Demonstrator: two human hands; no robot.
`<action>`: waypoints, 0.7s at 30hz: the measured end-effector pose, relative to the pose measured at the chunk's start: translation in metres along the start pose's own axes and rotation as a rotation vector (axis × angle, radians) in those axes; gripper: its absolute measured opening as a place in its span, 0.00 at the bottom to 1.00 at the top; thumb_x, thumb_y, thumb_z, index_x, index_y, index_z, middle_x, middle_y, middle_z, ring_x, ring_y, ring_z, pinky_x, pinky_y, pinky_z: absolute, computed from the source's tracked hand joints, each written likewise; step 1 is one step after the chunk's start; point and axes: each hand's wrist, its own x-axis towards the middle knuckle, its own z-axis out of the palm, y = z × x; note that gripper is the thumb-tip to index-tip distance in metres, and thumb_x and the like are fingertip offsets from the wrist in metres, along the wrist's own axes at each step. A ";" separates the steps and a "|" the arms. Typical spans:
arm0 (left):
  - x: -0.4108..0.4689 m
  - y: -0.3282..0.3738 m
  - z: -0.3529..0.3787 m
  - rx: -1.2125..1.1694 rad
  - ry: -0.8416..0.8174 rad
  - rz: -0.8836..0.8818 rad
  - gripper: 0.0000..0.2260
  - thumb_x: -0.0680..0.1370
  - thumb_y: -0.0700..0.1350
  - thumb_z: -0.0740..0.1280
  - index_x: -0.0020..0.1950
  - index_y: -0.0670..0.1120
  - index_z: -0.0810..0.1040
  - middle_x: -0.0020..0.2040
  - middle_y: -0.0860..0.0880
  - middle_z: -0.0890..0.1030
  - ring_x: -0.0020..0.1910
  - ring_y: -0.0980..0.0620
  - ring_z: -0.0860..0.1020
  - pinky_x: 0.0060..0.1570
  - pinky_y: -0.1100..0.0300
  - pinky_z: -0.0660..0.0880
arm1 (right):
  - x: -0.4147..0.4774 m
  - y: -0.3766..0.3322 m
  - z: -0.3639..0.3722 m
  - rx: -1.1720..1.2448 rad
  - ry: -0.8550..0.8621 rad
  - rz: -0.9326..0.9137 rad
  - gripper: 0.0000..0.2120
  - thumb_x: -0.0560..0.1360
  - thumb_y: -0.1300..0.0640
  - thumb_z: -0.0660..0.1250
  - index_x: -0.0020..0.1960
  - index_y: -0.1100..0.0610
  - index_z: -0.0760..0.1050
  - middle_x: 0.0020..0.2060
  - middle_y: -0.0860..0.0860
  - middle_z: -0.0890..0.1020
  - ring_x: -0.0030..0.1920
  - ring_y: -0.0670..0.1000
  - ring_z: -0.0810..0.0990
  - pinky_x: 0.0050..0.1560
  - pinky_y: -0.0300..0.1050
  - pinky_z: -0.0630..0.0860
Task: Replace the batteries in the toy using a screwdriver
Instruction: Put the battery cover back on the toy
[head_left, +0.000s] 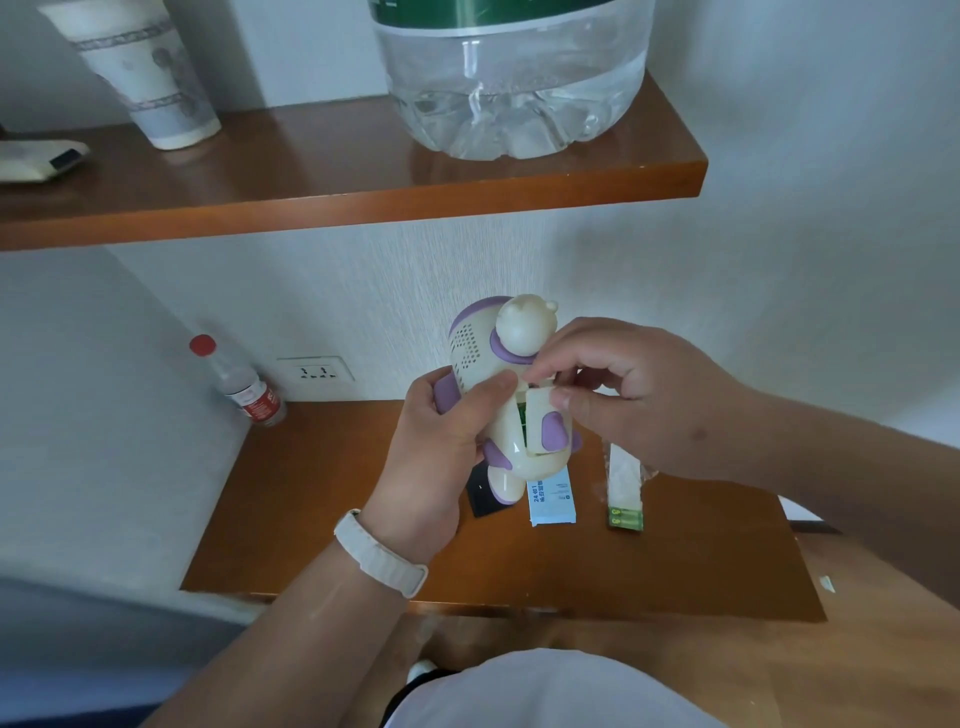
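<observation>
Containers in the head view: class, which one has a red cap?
The small clear bottle on the lower desk, beside the wall socket. The paper cup and big water jug sit on the upper shelf.

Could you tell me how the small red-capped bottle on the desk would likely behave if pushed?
The bottle is tall and narrow, so a push would probably tip it. Its round body would then likely roll across the desk.
</observation>
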 end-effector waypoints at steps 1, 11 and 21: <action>0.000 0.000 0.000 0.000 -0.007 -0.002 0.31 0.67 0.55 0.74 0.66 0.40 0.75 0.53 0.44 0.86 0.46 0.49 0.85 0.39 0.61 0.79 | 0.000 0.001 0.001 0.015 0.019 -0.003 0.13 0.77 0.63 0.68 0.54 0.46 0.80 0.47 0.43 0.80 0.50 0.46 0.78 0.52 0.40 0.75; 0.001 -0.002 0.000 -0.051 0.020 -0.004 0.33 0.64 0.54 0.76 0.66 0.42 0.75 0.54 0.45 0.86 0.46 0.50 0.86 0.37 0.61 0.80 | -0.006 0.011 0.017 0.123 0.142 0.041 0.11 0.76 0.57 0.69 0.55 0.45 0.80 0.46 0.41 0.80 0.49 0.47 0.80 0.49 0.49 0.81; 0.002 -0.004 -0.008 -0.049 0.028 0.051 0.37 0.63 0.58 0.78 0.68 0.45 0.72 0.57 0.46 0.85 0.54 0.45 0.85 0.47 0.52 0.83 | -0.004 0.016 0.037 0.361 0.281 0.286 0.22 0.70 0.47 0.75 0.59 0.34 0.70 0.55 0.35 0.73 0.49 0.38 0.80 0.48 0.41 0.80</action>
